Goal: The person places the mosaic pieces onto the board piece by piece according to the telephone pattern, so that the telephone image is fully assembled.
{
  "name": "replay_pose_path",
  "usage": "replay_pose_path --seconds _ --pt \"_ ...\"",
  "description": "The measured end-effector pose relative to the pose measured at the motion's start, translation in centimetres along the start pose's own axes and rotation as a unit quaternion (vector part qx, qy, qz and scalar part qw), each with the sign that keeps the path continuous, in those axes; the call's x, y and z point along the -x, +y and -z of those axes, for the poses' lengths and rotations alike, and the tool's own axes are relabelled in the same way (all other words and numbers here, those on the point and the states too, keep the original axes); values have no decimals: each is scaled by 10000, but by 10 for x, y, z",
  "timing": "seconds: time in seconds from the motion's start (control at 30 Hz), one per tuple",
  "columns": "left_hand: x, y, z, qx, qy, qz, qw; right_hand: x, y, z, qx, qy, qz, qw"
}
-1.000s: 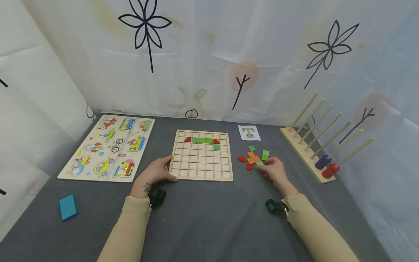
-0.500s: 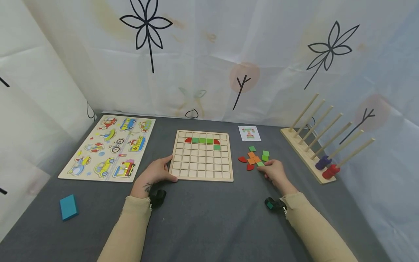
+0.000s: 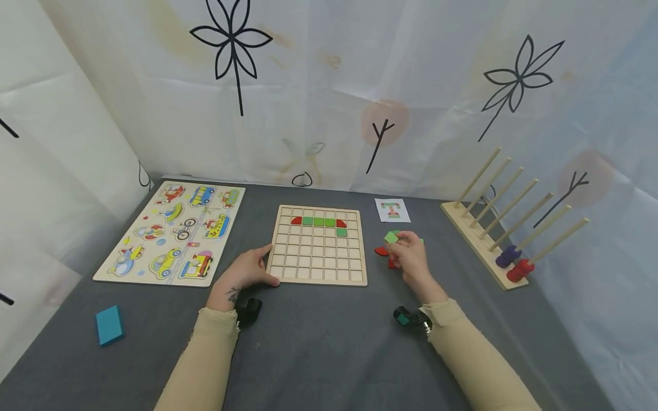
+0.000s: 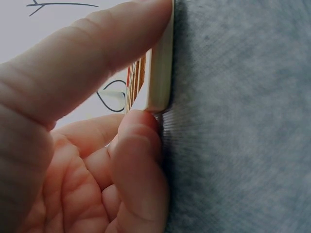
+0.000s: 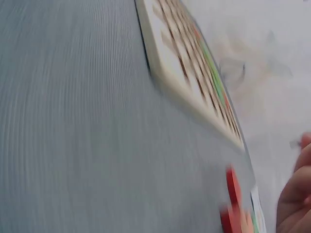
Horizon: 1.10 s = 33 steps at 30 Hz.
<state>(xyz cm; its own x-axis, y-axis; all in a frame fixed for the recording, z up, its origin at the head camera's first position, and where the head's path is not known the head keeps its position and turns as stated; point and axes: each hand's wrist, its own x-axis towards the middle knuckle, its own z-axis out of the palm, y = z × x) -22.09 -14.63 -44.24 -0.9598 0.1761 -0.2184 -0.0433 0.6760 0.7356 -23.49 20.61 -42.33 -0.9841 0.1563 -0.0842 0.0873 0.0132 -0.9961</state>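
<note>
A wooden grid board [image 3: 316,275] lies flat, with red quarter-round pieces and several green square tiles in its upper cells. My left hand [image 3: 244,274] holds the board at its near left corner, thumb on the near edge and fingers at the left side. In the left wrist view the thumb [image 4: 92,53] and a bent finger touch the board's rim [image 4: 159,80]. My right hand [image 3: 413,261] pinches a light green square tile [image 3: 391,237] above the loose pieces. Beneath it red pieces [image 3: 381,251] show; the hand hides most others. The right wrist view is blurred and leaves the tile out.
A pattern card [image 3: 393,210] lies behind the loose pieces. On the right stands a wooden peg rack [image 3: 480,242] with purple and red beads. A vehicle puzzle board [image 3: 169,234] lies on the left, with a blue block [image 3: 109,326] in front of it.
My right hand has lifted the green tile off the table and moved up and to the left, over the loose pieces. My left hand stays at the board's corner.
</note>
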Motion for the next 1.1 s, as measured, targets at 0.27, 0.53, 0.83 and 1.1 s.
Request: replay_pose_path --seconds 0.27,0.53,0.83,1.1 --pt "0 0 0 25 -17 -3 10000 2 -1 -65 -1352 -688 451 9874" --pt "1 -1 1 69 -53 0 10000 -8 3 -120 -1264 -1090 226 9857" --pt "-1 -3 1 82 -70 -121 9999 -16 2 -161 -218 -1265 -15 9917" --pt "-1 -2 0 116 -98 -117 9998 -26 9 -183 1024 -1192 12 9876"
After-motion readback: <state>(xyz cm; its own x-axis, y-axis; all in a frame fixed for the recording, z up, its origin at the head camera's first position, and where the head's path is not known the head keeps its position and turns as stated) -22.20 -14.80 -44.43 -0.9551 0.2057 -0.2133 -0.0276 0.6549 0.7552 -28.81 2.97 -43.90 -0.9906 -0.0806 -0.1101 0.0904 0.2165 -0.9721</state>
